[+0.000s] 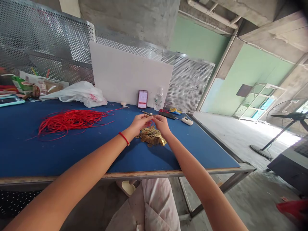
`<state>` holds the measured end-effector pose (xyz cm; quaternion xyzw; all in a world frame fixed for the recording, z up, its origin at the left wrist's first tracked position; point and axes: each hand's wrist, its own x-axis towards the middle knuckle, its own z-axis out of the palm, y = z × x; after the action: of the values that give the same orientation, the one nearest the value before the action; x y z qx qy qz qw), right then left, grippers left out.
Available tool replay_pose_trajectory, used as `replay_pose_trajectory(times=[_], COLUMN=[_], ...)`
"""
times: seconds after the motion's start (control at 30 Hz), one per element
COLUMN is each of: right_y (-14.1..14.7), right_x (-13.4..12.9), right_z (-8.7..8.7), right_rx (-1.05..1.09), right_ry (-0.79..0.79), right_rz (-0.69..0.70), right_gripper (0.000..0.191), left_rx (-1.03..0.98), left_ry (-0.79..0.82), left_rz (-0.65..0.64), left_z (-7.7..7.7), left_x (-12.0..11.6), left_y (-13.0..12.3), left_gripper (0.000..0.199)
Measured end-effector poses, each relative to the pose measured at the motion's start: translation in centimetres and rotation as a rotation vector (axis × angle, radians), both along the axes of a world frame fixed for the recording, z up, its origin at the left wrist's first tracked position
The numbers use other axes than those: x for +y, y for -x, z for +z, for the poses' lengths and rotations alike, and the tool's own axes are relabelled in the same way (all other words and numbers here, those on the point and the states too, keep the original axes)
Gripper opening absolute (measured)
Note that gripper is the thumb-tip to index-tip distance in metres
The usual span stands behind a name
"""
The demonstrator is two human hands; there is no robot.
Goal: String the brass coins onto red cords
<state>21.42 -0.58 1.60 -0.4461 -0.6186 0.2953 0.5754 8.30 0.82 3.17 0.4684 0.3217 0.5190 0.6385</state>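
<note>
My left hand [141,123] and my right hand [161,124] meet above a pile of brass-coloured coins [152,137] on the blue tabletop [115,150]. Fingers of both hands are pinched together on thin red cord [149,123], part of which hangs below them. Whether a coin is on that cord is too small to tell. A red braided bracelet [124,138] circles my left wrist. Off to the left lies a large bundle of loose red cords [72,121].
Behind my hands stand a phone [142,99] and a clear bottle [158,99]. A black power bank [167,115], a white device [187,121] and a yellow-blue wrapper [175,111] lie to the right. A white plastic bag [79,93] rests at back left. Perforated metal panels [192,80] border the table.
</note>
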Motion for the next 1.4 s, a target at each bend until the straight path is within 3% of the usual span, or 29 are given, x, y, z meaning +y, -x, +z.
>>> replay_pose_trajectory(times=[0.17, 0.3, 0.5, 0.67, 0.77, 0.93, 1.07, 1.23, 1.4], right_y=[0.0, -0.3, -0.4, -0.8, -1.0, -0.3, 1.1, 1.9, 1.6], right_x=[-0.2, -0.5, -1.9, -1.8, -1.8, -2.8, -3.5, -3.3, -3.3], right_z=[0.2, 0.6, 1.6, 1.8, 2.0, 2.2, 1.9, 1.3, 1.5], right_rx=[-0.022, -0.239, -0.688, -0.737, -0.718, -0.868, -1.114, -1.322, -1.096], right_ry=[-0.051, -0.099, -0.130, -0.063, -0.042, -0.183, -0.331, -0.442, -0.403], right_rz=[-0.013, -0.107, -0.267, -0.268, -0.343, -0.490, -0.478, -0.355, -0.362], right_gripper=[0.024, 0.023, 0.026, 0.026, 0.024, 0.022, 0.028, 0.025, 0.021], left_rx=[-0.084, -0.113, -0.073, -0.055, -0.059, -0.098, -0.134, -0.165, -0.148], left_ry=[0.076, 0.126, 0.158, 0.112, 0.124, 0.160, 0.170, 0.129, 0.074], left_rz=[-0.112, -0.157, -0.044, 0.043, 0.060, 0.106, 0.129, 0.118, 0.130], left_z=[-0.3, -0.6, -0.5, -0.3, -0.3, -0.3, -0.5, -0.5, 0.0], left_x=[0.8, 1.2, 0.5, 0.3, 0.6, 1.0, 1.1, 0.5, 0.0], left_y=[0.3, 0.6, 0.5, 0.3, 0.3, 0.4, 0.4, 0.0, 0.0], left_gripper=[0.022, 0.019, 0.022, 0.031, 0.028, 0.020, 0.022, 0.021, 0.021])
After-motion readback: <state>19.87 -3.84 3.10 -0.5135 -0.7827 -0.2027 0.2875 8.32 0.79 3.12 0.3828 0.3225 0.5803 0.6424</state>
